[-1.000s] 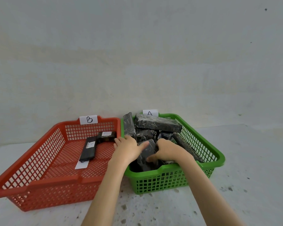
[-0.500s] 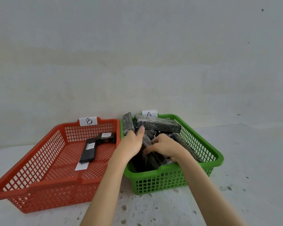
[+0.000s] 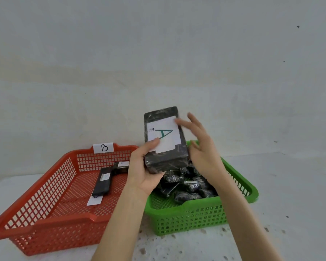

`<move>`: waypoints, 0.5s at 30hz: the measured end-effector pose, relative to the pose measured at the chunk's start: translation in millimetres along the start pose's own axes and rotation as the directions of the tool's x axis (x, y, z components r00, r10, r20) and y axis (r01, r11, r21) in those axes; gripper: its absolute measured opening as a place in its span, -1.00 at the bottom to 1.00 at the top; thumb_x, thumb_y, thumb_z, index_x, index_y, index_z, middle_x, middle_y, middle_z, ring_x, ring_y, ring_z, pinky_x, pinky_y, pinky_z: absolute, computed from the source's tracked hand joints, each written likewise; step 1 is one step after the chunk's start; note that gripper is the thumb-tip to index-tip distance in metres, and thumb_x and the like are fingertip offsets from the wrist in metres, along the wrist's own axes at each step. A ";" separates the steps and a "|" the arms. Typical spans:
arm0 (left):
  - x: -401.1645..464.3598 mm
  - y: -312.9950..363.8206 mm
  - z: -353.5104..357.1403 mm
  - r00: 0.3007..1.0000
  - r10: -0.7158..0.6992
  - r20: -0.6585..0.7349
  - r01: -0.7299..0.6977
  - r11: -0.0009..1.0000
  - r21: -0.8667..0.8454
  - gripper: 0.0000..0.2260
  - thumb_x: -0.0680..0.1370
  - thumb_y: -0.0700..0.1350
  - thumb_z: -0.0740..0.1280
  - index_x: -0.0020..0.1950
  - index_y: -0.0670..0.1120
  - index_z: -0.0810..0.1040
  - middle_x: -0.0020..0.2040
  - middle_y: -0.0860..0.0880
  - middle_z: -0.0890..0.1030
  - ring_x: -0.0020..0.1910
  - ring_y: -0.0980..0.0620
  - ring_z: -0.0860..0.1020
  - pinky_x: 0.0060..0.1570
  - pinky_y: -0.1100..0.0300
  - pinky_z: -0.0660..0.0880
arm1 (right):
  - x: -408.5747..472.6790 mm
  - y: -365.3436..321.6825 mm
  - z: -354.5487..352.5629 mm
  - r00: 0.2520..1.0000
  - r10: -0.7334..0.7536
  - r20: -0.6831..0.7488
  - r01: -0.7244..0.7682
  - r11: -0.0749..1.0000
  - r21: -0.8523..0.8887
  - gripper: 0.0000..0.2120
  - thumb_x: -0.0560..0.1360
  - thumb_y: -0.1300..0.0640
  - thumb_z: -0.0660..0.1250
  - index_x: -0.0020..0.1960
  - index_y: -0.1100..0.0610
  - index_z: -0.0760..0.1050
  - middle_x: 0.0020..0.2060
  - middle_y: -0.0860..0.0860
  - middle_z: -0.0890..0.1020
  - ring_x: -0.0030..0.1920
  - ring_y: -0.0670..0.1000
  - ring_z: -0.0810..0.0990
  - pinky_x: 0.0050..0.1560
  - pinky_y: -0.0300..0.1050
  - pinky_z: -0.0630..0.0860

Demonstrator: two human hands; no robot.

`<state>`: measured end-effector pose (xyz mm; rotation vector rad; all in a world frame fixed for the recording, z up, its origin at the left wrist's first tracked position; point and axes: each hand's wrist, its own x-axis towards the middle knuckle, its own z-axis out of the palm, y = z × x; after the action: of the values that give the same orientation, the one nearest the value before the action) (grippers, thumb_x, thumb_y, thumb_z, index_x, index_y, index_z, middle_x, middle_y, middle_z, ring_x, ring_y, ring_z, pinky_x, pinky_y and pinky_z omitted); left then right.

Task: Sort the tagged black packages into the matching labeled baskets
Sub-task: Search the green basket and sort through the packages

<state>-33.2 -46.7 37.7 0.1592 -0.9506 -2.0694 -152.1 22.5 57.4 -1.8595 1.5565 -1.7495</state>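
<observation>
Two hands held one black package [image 3: 166, 146] up at the centre of the frame, above the near-left part of the green basket [image 3: 199, 213]. The left hand [image 3: 145, 172] gripped its lower left corner, thumb pressed on the white tag [image 3: 163, 136] marked A and fingers curled under the bottom edge. The right hand [image 3: 203, 147] lay against the package's right edge with fingers [image 3: 193, 119] spread and mostly straight; whether they were gripping or only touching could not be told. The package stood roughly upright, tilted slightly, tag facing the camera.

Below it, lower right of centre, the green basket held a heap of other black wrapped packages [image 3: 186, 183]. Just beside it at lower left sat the red basket [image 3: 45, 213], with a label [image 3: 103, 147] marked B on its far rim, and two black packages [image 3: 103, 182] with white tags inside. Both baskets stood on a speckled white table [image 3: 290, 204] against a pale wall [image 3: 158, 53]. The forearms crossed the near rims of both baskets.
</observation>
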 end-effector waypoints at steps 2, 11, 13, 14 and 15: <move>2.0 -1.7 -1.0 0.997 0.076 -0.021 -0.076 0.997 0.010 -0.64 0.29 -0.20 0.32 0.09 -0.16 0.55 -0.14 -0.09 0.69 -0.21 -0.03 0.67 -0.22 0.13 0.63 | 0.9 6.1 -1.0 0.965 0.261 0.032 -0.259 0.920 0.296 -0.58 0.55 0.25 0.14 0.34 -0.11 0.33 0.37 -0.04 0.39 0.36 -0.04 0.35 0.27 -0.01 0.46; 0.9 -3.5 -1.8 0.991 0.068 -0.117 0.019 0.785 0.619 -0.45 0.48 0.12 0.23 0.43 -0.06 0.33 0.32 -0.11 0.51 0.30 -0.09 0.48 0.25 0.02 0.45 | 1.5 25.3 -21.1 0.802 0.483 0.352 -0.597 0.623 0.506 -0.55 0.39 0.37 0.36 0.25 0.21 0.38 0.06 0.12 0.58 -0.05 0.10 0.64 -0.30 -0.06 0.66; 4.2 -0.1 -11.1 0.965 0.061 -0.253 0.167 0.600 0.783 -0.46 0.57 0.18 0.07 0.45 -0.09 0.31 0.36 -0.10 0.43 0.34 -0.07 0.41 0.27 0.05 0.38 | 4.5 34.0 -34.1 0.775 0.602 0.193 -0.616 0.653 0.440 -0.62 0.44 0.33 0.33 0.24 0.21 0.38 -0.03 0.10 0.58 -0.11 0.07 0.62 -0.40 -0.08 0.64; 5.8 2.6 -18.4 0.954 0.092 -0.287 0.193 0.546 0.815 -0.51 0.59 0.17 0.03 0.39 -0.09 0.37 0.30 -0.09 0.46 0.30 -0.06 0.43 0.25 0.05 0.38 | 5.3 39.8 -40.0 0.742 0.658 0.125 -0.649 0.660 0.377 -0.63 0.46 0.29 0.33 0.25 0.23 0.36 -0.03 0.12 0.56 -0.13 0.07 0.61 -0.43 -0.07 0.64; 7.5 5.6 -25.0 0.947 0.131 -0.292 0.187 0.515 0.836 -0.61 0.61 0.14 0.02 0.22 -0.06 0.47 0.15 -0.06 0.51 0.18 -0.03 0.48 0.22 0.04 0.38 | 5.2 46.7 -44.9 0.701 0.709 0.075 -0.693 0.651 0.310 -0.62 0.47 0.26 0.32 0.26 0.27 0.33 0.02 0.16 0.54 -0.13 0.09 0.59 -0.46 -0.07 0.62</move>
<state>-24.0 -68.5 25.5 1.0206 -1.6946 -1.3205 -215.2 20.7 42.0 -0.8569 1.5832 -1.5326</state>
